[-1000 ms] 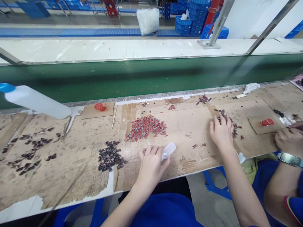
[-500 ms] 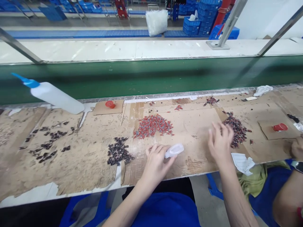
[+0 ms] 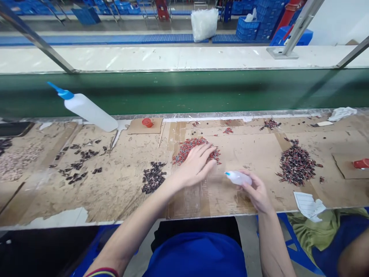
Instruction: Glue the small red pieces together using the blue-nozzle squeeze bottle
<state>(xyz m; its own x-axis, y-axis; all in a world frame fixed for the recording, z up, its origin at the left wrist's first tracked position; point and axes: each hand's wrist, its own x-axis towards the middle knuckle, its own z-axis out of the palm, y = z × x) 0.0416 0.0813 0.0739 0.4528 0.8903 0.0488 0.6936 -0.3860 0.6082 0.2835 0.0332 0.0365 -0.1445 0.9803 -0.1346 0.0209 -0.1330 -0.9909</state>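
Note:
My left hand (image 3: 198,161) reaches over the pile of small red parts (image 3: 184,148); its fingers are stretched out, and nothing shows in them. Whether the fingertips touch the parts I cannot tell. To its right, my right hand (image 3: 255,188) is closed around a small translucent squeeze bottle (image 3: 239,177) held tilted, its blue tip pointing left. Beyond that hand lies a heap of dark parts with red ends (image 3: 296,163). Small black parts (image 3: 153,177) are piled left of my left forearm.
A large white bottle with a blue nozzle (image 3: 90,112) leans at the back left. Red caps (image 3: 147,122) sit on cardboard pieces. Torn paper (image 3: 308,206) lies at the front right edge. Behind the bench runs a green strip (image 3: 178,92). Another person's arm (image 3: 354,254) shows at lower right.
The small squeeze bottle has passed from my left hand to my right. My right hand has come away from the dark heap; my left has moved onto the red pile. The view has shifted left.

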